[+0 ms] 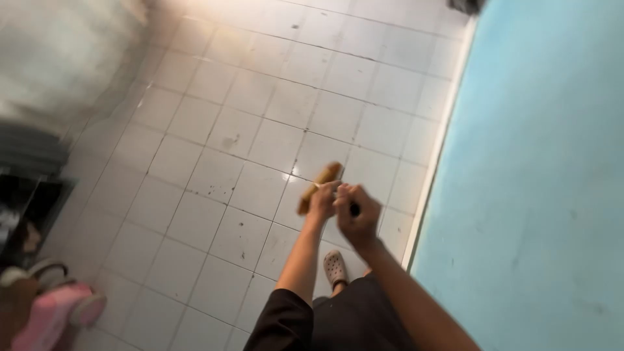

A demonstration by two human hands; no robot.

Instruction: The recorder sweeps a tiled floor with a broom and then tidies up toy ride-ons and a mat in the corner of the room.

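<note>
Left hand [322, 200] grips a tan, elongated object [318, 185] (possibly a root or a wooden piece; blur prevents identification), held at mid-frame above the white tiled floor [214, 162]. Right hand [356, 211] is closed around a thin dark-handled tool [354, 209], touching the left hand. Work on the object appears under way, with no finished result visible. The tool's tip is hidden. A pale clog [335, 266] shows below; items at the left edge are cut off.

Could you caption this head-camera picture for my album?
Two hands, left hand and right hand, grip a tan object above a tiled floor.
</note>
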